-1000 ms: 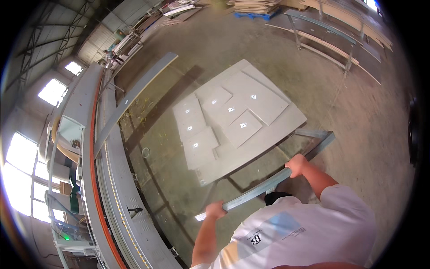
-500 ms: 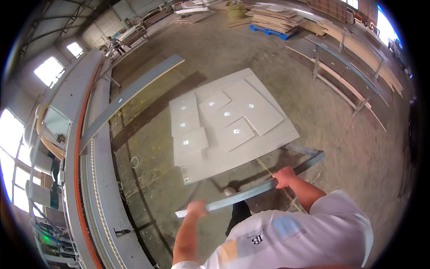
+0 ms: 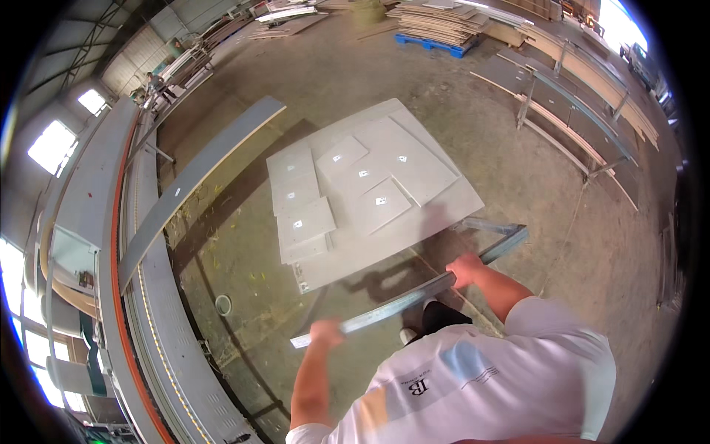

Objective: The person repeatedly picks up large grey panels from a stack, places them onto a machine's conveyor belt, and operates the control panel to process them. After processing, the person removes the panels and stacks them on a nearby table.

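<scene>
A long grey metal bar (image 3: 396, 305) runs across in front of me, and it joins a shorter bar (image 3: 494, 223) angled back at the right end. Near the bar's left end, my left hand (image 3: 326, 333) is closed around it, slightly blurred. My right hand (image 3: 464, 270) grips the same bar right of its middle. Just beyond lies a large pale board (image 3: 355, 255) with several smaller flat panels (image 3: 421, 163) on top, most bearing a small white label. Whether the bar is joined to something under the board cannot be made out.
On the left runs a long grey machine (image 3: 159, 325) with an orange strip; a long narrow board (image 3: 214, 166) slants from it. Sheets are stacked on a blue pallet (image 3: 433, 46) at the back. A metal rack (image 3: 555, 140) with boards stands right. Another person (image 3: 158, 86) is far left.
The board with its panels, the machine and the background have shifted up and left in view. My feet have changed position. Both hands still grip the bar.
</scene>
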Action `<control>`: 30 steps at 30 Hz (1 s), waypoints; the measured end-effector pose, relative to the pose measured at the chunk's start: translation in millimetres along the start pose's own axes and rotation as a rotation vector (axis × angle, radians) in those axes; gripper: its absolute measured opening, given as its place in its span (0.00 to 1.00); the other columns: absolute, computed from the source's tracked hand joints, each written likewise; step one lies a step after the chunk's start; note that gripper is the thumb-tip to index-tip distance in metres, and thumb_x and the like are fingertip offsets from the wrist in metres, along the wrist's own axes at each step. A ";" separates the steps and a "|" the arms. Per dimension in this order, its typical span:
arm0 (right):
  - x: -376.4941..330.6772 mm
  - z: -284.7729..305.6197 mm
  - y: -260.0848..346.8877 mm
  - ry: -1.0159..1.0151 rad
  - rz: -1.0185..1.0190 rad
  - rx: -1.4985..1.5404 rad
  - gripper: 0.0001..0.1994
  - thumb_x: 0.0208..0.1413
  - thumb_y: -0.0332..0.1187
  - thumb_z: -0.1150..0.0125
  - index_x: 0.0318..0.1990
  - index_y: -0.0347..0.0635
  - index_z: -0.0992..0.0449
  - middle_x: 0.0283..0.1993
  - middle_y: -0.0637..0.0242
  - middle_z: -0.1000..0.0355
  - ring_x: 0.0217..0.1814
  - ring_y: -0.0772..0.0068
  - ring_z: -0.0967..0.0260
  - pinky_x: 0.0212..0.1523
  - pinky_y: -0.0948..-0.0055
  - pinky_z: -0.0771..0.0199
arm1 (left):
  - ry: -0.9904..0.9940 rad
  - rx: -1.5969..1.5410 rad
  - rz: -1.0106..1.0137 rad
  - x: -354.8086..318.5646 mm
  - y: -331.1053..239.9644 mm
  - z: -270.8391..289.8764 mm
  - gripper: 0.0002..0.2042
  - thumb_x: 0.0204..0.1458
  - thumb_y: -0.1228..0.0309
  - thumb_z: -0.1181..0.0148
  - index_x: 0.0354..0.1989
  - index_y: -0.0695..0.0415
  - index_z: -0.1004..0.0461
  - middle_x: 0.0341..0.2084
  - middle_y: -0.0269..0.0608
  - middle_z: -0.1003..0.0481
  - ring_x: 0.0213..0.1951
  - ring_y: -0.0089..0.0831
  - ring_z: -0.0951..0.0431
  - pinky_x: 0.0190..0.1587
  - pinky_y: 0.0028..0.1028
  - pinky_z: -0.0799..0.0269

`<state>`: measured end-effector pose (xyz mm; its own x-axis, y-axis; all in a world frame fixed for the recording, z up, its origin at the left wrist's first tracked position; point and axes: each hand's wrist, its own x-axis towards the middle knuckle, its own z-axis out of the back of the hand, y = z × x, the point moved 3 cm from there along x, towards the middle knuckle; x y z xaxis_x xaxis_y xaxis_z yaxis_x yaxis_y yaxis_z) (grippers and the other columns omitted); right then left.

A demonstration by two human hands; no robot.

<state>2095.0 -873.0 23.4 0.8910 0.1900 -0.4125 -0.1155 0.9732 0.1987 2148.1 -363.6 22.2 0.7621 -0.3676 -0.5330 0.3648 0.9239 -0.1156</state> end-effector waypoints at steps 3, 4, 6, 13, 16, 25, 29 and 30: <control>52.4 23.0 -3.3 0.004 -0.009 0.012 0.18 0.38 0.50 0.29 0.37 0.55 0.19 0.34 0.63 0.19 0.41 0.51 0.21 0.42 0.50 0.24 | 0.013 0.040 0.028 48.0 21.3 32.3 0.22 0.38 0.55 0.33 0.46 0.42 0.20 0.39 0.45 0.17 0.45 0.48 0.17 0.46 0.44 0.22; 69.4 46.7 1.0 0.027 -0.018 0.012 0.18 0.38 0.49 0.29 0.38 0.55 0.19 0.35 0.63 0.19 0.41 0.51 0.21 0.43 0.51 0.23 | 0.018 0.032 0.030 66.9 30.3 43.9 0.22 0.38 0.55 0.33 0.46 0.42 0.20 0.39 0.45 0.17 0.45 0.48 0.17 0.46 0.44 0.22; 99.5 57.8 -1.1 0.077 -0.012 -0.013 0.18 0.39 0.47 0.29 0.40 0.55 0.18 0.36 0.63 0.19 0.42 0.52 0.21 0.44 0.52 0.23 | 0.043 0.020 0.031 98.1 45.2 64.7 0.22 0.38 0.56 0.33 0.46 0.42 0.20 0.39 0.45 0.17 0.44 0.48 0.17 0.45 0.45 0.22; 226.6 115.5 -4.2 0.073 -0.001 0.022 0.18 0.37 0.50 0.30 0.38 0.57 0.18 0.34 0.63 0.19 0.41 0.53 0.20 0.43 0.52 0.22 | 0.158 0.131 0.061 206.4 118.3 131.6 0.29 0.47 0.56 0.38 0.62 0.41 0.26 0.54 0.43 0.20 0.54 0.47 0.19 0.55 0.44 0.23; 273.8 137.4 -6.2 0.139 -0.041 0.084 0.17 0.38 0.51 0.31 0.36 0.57 0.18 0.32 0.64 0.19 0.39 0.52 0.19 0.40 0.51 0.22 | 0.256 0.129 0.095 241.1 126.5 179.4 0.29 0.48 0.56 0.40 0.63 0.39 0.27 0.52 0.42 0.19 0.54 0.44 0.19 0.54 0.44 0.22; 418.3 195.3 -16.2 0.037 -0.050 0.081 0.18 0.38 0.49 0.27 0.38 0.55 0.18 0.35 0.61 0.20 0.41 0.49 0.21 0.39 0.49 0.23 | 0.181 0.107 0.026 371.1 199.0 270.0 0.24 0.43 0.56 0.36 0.51 0.43 0.21 0.44 0.44 0.17 0.48 0.47 0.18 0.48 0.45 0.22; 485.2 221.2 -18.6 0.031 -0.053 0.043 0.17 0.39 0.54 0.33 0.34 0.57 0.21 0.29 0.63 0.21 0.35 0.52 0.21 0.38 0.49 0.24 | 0.172 0.115 -0.001 430.0 234.5 308.2 0.19 0.44 0.58 0.36 0.48 0.45 0.20 0.41 0.44 0.17 0.46 0.48 0.17 0.47 0.45 0.21; 499.8 227.3 -13.8 0.054 -0.063 0.047 0.17 0.39 0.54 0.33 0.34 0.58 0.20 0.30 0.64 0.21 0.35 0.52 0.21 0.38 0.49 0.24 | 0.155 0.111 -0.024 441.3 246.9 313.1 0.19 0.45 0.58 0.37 0.47 0.45 0.20 0.41 0.45 0.17 0.46 0.48 0.17 0.46 0.45 0.21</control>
<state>2641.7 -820.9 16.6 0.8707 0.1369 -0.4724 -0.0383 0.9764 0.2124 2741.9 -331.1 20.9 0.6636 -0.3610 -0.6552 0.4457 0.8942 -0.0413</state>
